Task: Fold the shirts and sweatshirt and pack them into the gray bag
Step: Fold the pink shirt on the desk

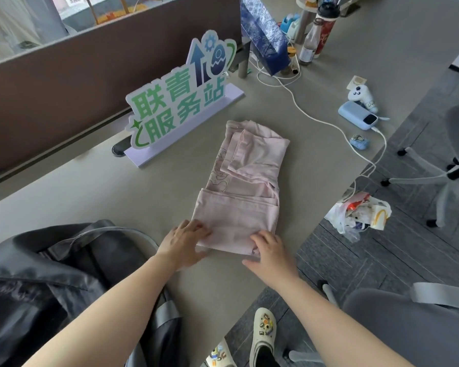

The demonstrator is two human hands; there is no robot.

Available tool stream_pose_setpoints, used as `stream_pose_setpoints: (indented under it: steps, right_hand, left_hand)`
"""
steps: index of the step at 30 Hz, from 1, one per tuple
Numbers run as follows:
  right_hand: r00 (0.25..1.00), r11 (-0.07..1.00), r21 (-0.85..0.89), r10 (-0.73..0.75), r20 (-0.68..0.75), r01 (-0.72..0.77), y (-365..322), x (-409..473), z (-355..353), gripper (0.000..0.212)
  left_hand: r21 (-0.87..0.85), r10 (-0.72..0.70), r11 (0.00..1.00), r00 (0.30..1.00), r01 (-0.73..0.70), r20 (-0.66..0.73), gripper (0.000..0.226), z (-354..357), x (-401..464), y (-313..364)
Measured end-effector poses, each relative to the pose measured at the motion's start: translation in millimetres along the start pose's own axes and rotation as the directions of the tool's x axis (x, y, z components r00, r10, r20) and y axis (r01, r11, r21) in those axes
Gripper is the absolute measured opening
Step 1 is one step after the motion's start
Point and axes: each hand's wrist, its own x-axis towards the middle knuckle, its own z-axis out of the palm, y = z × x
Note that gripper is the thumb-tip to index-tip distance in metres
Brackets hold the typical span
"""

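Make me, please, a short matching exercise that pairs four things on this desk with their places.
Things:
1. pink shirt
2. gray bag
3. power bank
4. sign

Places:
A. by the partition
B. right, on a white cable
C. near left corner
D. middle, under both hands

Pairs: 1-D, 2-C, 3-B, 4-A. The left hand and right hand touch the shirt's near edge.

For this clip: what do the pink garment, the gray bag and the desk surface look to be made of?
Pink shirt: soft matte knit, likely cotton; it creases and lies flat in layers.
Gray bag: slightly glossy synthetic, perhaps nylon or coated fabric; highlights run along its crumpled folds.
Desk: smooth matte gray-beige, probably laminate; no grain visible.
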Motion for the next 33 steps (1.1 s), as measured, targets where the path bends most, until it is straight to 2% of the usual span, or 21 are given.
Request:
stream_pose_setpoints:
  steps: [3,6,9,10,12,15,17,19,21,25,27,30,33]
  right_hand:
    - [0.997,0.996,-0.083,-0.034,-0.065,0.029,-0.9,-5.5,7.3,0.035]
    - [0.992,0.997,-0.070,-0.030,-0.122,0.021,-2.9,-0.2,6.7,0.023]
    - [0.990,0.999,-0.043,0.001,-0.143,-0.007,-5.2,6.5,-3.5,0.010]
    - [0.991,0.999,-0.048,0.016,-0.131,-0.022,-4.7,6.6,-7.6,0.011]
    - [0.996,0.996,-0.077,0.044,-0.073,-0.050,-3.1,1.2,-16.4,0.013]
    - [0.990,0.994,-0.070,0.090,0.109,-0.082,0.5,-14.4,-27.3,0.018]
    - [0.961,0.993,0.004,0.112,0.252,-0.117,2.3,-24.3,-32.8,0.017]
    - [0.945,0.983,0.086,0.129,0.299,-0.162,2.6,-29.9,-39.0,0.019]
    - [0.959,0.953,0.220,0.156,0.235,-0.209,0.0,-29.6,-49.3,0.024]
    - [0.971,0.865,0.442,0.215,0.103,-0.238,-4.8,-10.9,-79.4,0.030]
    - [0.973,0.831,0.514,0.227,0.037,-0.213,-5.3,8.7,-95.7,0.023]
    - [0.969,0.791,0.584,0.245,-0.033,-0.180,-4.1,50.2,-119.9,0.010]
    - [0.965,0.749,0.641,0.259,-0.049,-0.168,4.6,100.8,-136.8,0.009]
  left_hand:
    - [0.041,0.027,0.999,0.996,-0.024,-0.087,0.043,5.3,1.1,0.5]
    - [0.188,0.071,0.982,0.979,-0.034,-0.193,0.039,13.7,8.2,-0.3]
    - [0.116,-0.017,0.992,0.981,0.040,-0.191,0.016,6.3,11.2,6.8]
    - [0.088,-0.060,0.994,0.990,0.071,-0.126,0.015,2.6,11.5,9.4]
    - [0.106,-0.105,0.990,0.992,0.097,0.074,0.026,-7.5,9.8,12.1]
    - [0.064,-0.080,0.996,0.906,0.058,0.417,0.042,-22.8,-3.5,16.4]
    - [-0.020,-0.041,0.998,0.846,0.061,0.532,0.038,-31.6,-15.5,19.9]
    - [-0.151,-0.017,0.981,0.820,0.125,0.572,0.023,-42.9,-23.5,24.7]
    - [-0.255,-0.012,0.952,0.852,0.170,0.523,0.008,-57.6,-23.0,26.7]
    - [-0.518,-0.083,0.820,0.946,0.244,0.314,0.017,-85.3,-8.4,25.5]
    - [-0.622,-0.173,0.737,0.963,0.264,0.205,0.021,-96.1,4.6,24.4]
    - [-0.706,-0.326,0.652,0.943,0.276,0.068,0.020,-104.9,34.1,21.1]
    - [-0.781,-0.445,0.559,0.895,0.280,0.002,0.022,-110.3,69.7,23.1]
